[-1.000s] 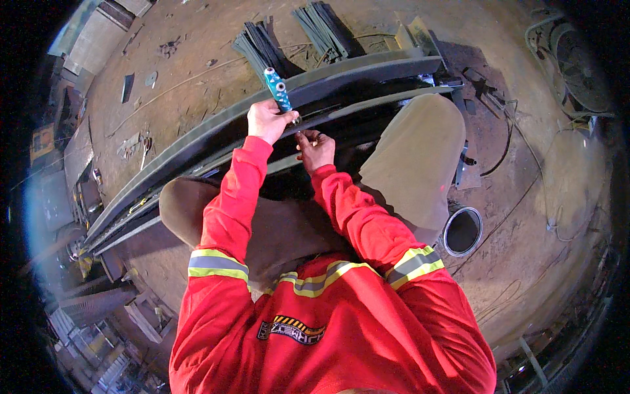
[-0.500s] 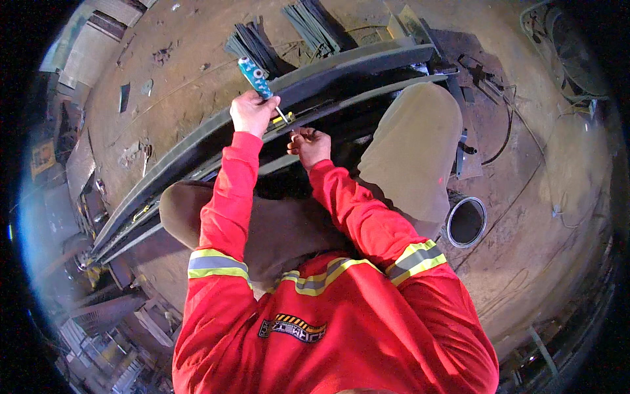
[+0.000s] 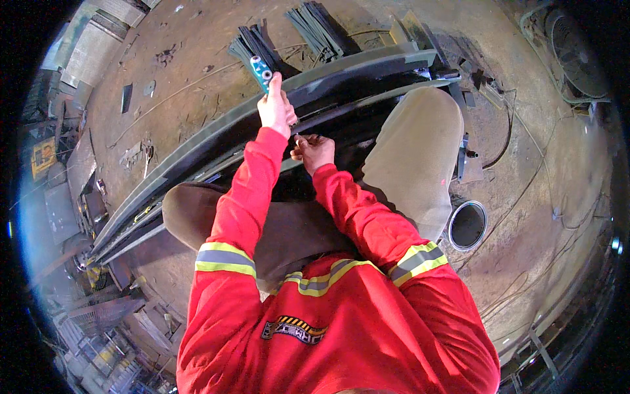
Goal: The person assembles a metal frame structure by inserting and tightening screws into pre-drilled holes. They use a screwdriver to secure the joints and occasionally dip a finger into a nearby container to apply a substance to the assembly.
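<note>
My left hand is wrapped around a tool with a blue-and-white handle, whose handle end sticks up past the thumb. The tool's lower part is hidden by the hand. Close beside it, my right hand is closed, with thumb and fingertips pinched together. Whatever it may hold is too small to make out. Both hands are over a long dark steel beam, which looks curved in this view and lies across in front of my knees.
Two bundles of dark metal strips lie beyond the beam. An open metal can stands beside my right knee. A dark hose and scrap metal lie on the dirty floor at right. A round fan-like guard is at far right.
My left hand has moved right and turned, so the tool's thin metal shaft no longer shows. My right hand stays pinched, shifted slightly right and down.
</note>
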